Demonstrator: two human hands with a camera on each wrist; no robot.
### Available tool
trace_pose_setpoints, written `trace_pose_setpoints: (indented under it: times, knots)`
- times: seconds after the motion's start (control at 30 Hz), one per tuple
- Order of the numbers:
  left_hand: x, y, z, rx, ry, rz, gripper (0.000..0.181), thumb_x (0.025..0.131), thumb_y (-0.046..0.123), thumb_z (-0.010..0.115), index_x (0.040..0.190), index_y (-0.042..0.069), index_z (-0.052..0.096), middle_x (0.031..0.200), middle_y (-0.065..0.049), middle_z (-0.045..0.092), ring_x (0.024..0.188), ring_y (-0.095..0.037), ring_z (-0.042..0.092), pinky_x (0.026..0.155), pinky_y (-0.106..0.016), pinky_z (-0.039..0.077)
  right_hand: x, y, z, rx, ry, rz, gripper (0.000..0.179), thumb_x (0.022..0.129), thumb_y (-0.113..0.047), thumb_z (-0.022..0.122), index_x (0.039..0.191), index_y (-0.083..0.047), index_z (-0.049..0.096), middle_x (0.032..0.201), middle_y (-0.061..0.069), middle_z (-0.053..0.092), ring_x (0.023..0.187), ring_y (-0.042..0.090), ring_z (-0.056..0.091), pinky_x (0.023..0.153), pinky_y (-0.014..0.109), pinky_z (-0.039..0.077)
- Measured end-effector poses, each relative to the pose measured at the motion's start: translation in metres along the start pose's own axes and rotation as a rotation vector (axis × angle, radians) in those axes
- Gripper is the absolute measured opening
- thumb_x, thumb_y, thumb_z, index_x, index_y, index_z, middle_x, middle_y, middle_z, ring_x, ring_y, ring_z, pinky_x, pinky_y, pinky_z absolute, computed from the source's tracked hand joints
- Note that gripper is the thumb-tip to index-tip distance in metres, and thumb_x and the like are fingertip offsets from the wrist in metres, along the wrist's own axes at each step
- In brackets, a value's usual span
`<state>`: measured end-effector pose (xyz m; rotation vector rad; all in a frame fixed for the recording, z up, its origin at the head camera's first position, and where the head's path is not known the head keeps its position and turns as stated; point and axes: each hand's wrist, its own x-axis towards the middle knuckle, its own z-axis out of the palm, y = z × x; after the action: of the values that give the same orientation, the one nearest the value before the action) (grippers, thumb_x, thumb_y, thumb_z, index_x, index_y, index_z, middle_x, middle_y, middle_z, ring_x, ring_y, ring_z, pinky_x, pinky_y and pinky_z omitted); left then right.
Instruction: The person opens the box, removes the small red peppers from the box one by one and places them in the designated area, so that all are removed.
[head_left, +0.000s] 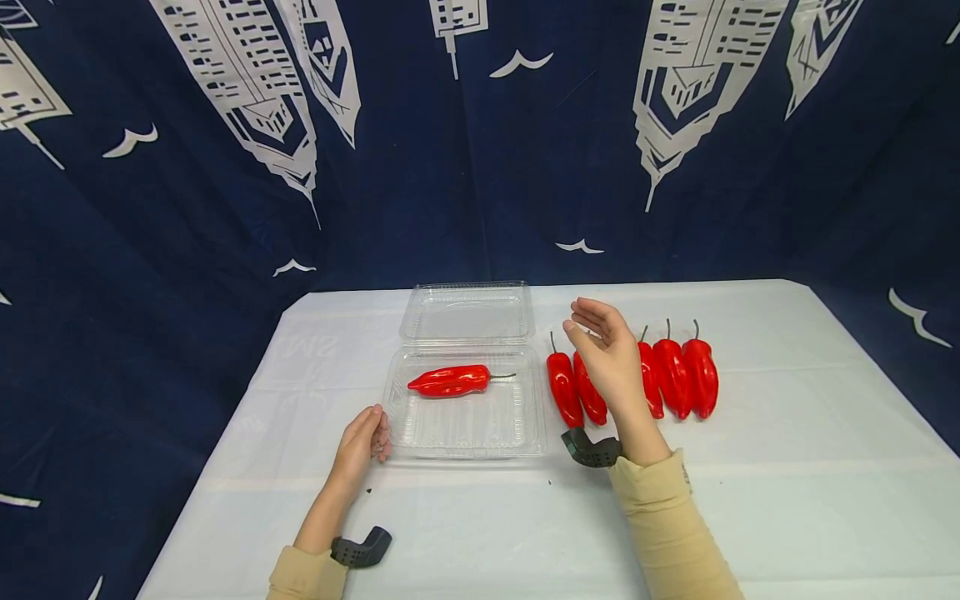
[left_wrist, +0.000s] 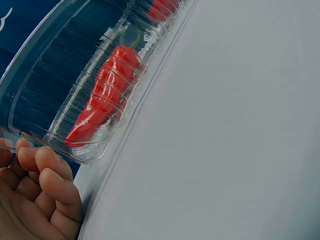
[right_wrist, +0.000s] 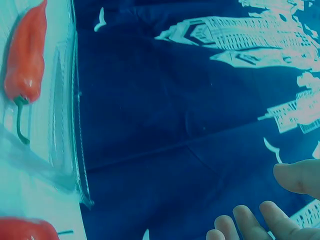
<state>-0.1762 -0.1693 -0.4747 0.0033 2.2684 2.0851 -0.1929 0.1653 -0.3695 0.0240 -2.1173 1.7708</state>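
Observation:
A clear plastic clamshell container [head_left: 468, 429] lies with its lid [head_left: 472, 315] folded back. Inside its base is one red pepper [head_left: 450, 381], lying sideways with the stem to the right. My left hand [head_left: 363, 439] pinches the rim at the container's left edge; the left wrist view shows that hand [left_wrist: 42, 192] with curled fingers at the corner. Over the row of red peppers to the right, my right hand [head_left: 609, 354] is raised with fingers extended, holding nothing. It partly hides the middle of the row. In the right wrist view, thumb and fingers [right_wrist: 247, 222] stand apart.
Several red peppers lie side by side right of the container, among them a leftmost pepper [head_left: 564, 389] and a rightmost pepper [head_left: 701, 377]. They rest on a white-covered table [head_left: 795, 467]. A dark blue patterned cloth [head_left: 465, 167] hangs behind the table.

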Motion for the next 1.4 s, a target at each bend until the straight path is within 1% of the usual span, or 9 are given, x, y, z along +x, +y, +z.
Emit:
trace_pose_setpoints:
  times: [0.2,0.43,0.73,0.8,1.0,1.07,1.2,1.3,1.4]
  knots:
    - [0.001,-0.004,0.000,0.019,0.007,0.032,0.035,0.104,0.029,0.031,0.088,0.001,0.043,0.067,-0.002,0.039,0.054,-0.010,0.041,0.047,-0.020,0.038,-0.003,-0.001,0.012,0.013,-0.066,0.016,0.040,0.091,-0.013,0.061,0.128,-0.001,0.050,0.126,0.012,0.056,0.114,0.022,0.054,0.099,0.036,0.041]
    - [0.001,0.000,0.000,-0.003,-0.008,-0.002,0.033,0.105,0.024,0.029,0.087,0.001,0.043,0.066,-0.003,0.039,0.054,-0.011,0.041,0.047,-0.020,0.037,-0.007,0.002,0.026,0.060,-0.150,0.049,0.038,0.091,-0.010,0.061,0.126,0.000,0.050,0.125,0.016,0.056,0.113,0.025,0.055,0.099,0.036,0.040]
    - [-0.011,0.024,0.005,0.013,-0.031,0.008,0.030,0.105,0.016,0.027,0.086,-0.002,0.042,0.067,-0.004,0.038,0.054,-0.011,0.041,0.049,-0.020,0.038,-0.013,0.008,0.041,0.104,-0.226,0.084,0.039,0.090,-0.012,0.063,0.126,0.001,0.051,0.125,0.016,0.056,0.112,0.024,0.055,0.098,0.035,0.041]
    - [-0.009,0.021,0.005,0.006,-0.031,0.007,0.030,0.105,0.016,0.027,0.086,-0.001,0.042,0.067,-0.004,0.038,0.054,-0.011,0.041,0.048,-0.020,0.038,-0.014,0.009,0.045,0.113,-0.242,0.088,0.040,0.090,-0.012,0.063,0.126,0.001,0.051,0.125,0.017,0.056,0.112,0.025,0.055,0.098,0.036,0.041]
    - [0.002,-0.002,-0.001,-0.006,-0.020,-0.013,0.032,0.105,0.023,0.028,0.087,0.001,0.043,0.066,-0.004,0.038,0.053,-0.012,0.041,0.047,-0.021,0.038,-0.017,0.015,0.056,0.072,-0.276,0.078,0.036,0.089,-0.009,0.063,0.122,0.000,0.053,0.122,0.017,0.057,0.109,0.026,0.056,0.096,0.039,0.043]
    - [0.002,-0.002,-0.002,-0.011,-0.021,-0.014,0.032,0.105,0.024,0.028,0.087,0.001,0.043,0.066,-0.004,0.038,0.053,-0.012,0.041,0.047,-0.021,0.038,-0.019,0.017,0.060,0.062,-0.281,0.080,0.035,0.089,-0.008,0.063,0.121,0.001,0.054,0.121,0.017,0.058,0.108,0.027,0.057,0.095,0.039,0.044]
    - [-0.004,0.011,0.001,-0.009,-0.028,-0.008,0.031,0.105,0.020,0.028,0.087,0.000,0.042,0.066,-0.005,0.038,0.053,-0.012,0.041,0.048,-0.021,0.038,-0.022,0.019,0.067,0.055,-0.292,0.092,0.034,0.089,-0.007,0.062,0.120,0.003,0.054,0.120,0.019,0.058,0.107,0.029,0.058,0.094,0.039,0.045]
    - [-0.009,0.020,0.003,0.006,-0.040,0.024,0.030,0.105,0.017,0.027,0.086,-0.001,0.042,0.067,-0.004,0.038,0.054,-0.011,0.041,0.048,-0.021,0.038,-0.024,0.021,0.072,0.049,-0.299,0.108,0.033,0.088,-0.006,0.062,0.119,0.003,0.055,0.118,0.020,0.059,0.106,0.029,0.059,0.093,0.039,0.046]
    - [-0.010,0.022,0.004,0.019,-0.040,0.030,0.030,0.105,0.017,0.027,0.086,-0.001,0.042,0.067,-0.003,0.038,0.054,-0.011,0.042,0.048,-0.021,0.038,-0.025,0.025,0.076,0.048,-0.312,0.121,0.033,0.088,-0.006,0.062,0.119,0.004,0.055,0.118,0.021,0.059,0.106,0.031,0.059,0.092,0.040,0.046]
